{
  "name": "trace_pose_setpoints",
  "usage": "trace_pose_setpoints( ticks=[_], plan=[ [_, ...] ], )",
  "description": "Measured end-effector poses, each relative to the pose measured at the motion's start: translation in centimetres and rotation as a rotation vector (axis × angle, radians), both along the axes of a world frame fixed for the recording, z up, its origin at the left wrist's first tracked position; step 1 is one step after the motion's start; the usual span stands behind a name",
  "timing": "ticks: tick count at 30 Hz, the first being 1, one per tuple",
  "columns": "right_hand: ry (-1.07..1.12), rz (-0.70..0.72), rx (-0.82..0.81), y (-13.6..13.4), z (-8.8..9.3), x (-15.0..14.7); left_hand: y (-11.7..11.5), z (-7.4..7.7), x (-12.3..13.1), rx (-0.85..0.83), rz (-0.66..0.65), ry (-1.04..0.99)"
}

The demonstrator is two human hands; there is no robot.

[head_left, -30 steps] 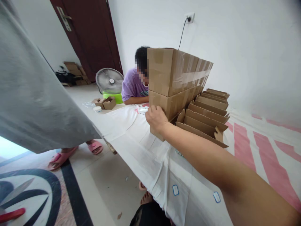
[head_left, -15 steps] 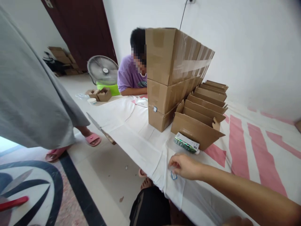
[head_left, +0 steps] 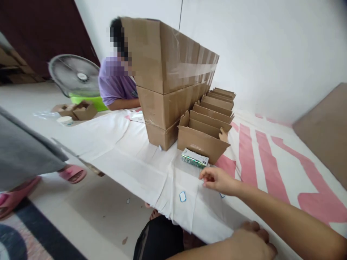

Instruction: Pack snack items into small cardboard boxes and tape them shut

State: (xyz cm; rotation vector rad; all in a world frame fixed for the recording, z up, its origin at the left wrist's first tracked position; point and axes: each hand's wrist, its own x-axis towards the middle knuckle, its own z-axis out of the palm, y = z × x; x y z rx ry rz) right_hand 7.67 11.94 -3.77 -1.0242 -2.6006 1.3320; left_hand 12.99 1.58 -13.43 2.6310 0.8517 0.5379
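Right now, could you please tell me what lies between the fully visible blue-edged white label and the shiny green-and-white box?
In the head view, only bare white cloth lies between the label and the box.

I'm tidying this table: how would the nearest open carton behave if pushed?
The nearest open carton probably feels light, given its thin cardboard. Its raised flaps would likely bend. The wrinkled cloth might bunch ahead of it.

I saw that a white cloth [head_left: 130, 162] with pink shapes covered the table [head_left: 93, 168]. On it stood a stack of taped cartons [head_left: 170, 77] and, beside this, a row of open cartons [head_left: 207, 121]. Before the row lay a small green-and-white box [head_left: 194, 158] and a blue-bordered label [head_left: 182, 196].
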Motion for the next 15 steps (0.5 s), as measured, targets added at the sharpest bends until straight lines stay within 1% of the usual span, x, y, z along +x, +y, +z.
trace_pose_setpoints(
  ticks=[3, 6, 8, 10, 12, 15],
  plan=[
    [-0.061, -0.161, -0.020, 1.8, 0.2, 4.2, -0.4, 0.7, -0.4, 0.082, 0.040, 0.036],
    [-0.148, -0.241, -0.005, 1.6, -0.9, 6.9, -0.7, 1.2, -0.8, 0.098, 0.053, 0.032],
    [-0.190, -0.279, 0.023, 0.6, -1.8, 7.4, -0.7, 1.3, -0.7, 0.092, 0.057, 0.032],
    [-0.198, -0.297, 0.075, -0.3, -2.4, 7.2, -0.5, 1.4, -0.5, 0.060, 0.057, 0.046],
    [-0.178, -0.284, 0.116, -1.0, -2.5, 6.6, -0.3, 1.4, -0.3, 0.019, 0.037, 0.062],
    [-0.144, -0.225, 0.107, -1.4, -2.4, 5.6, 0.0, 1.2, 0.0, -0.014, 0.003, 0.073]
  ],
)
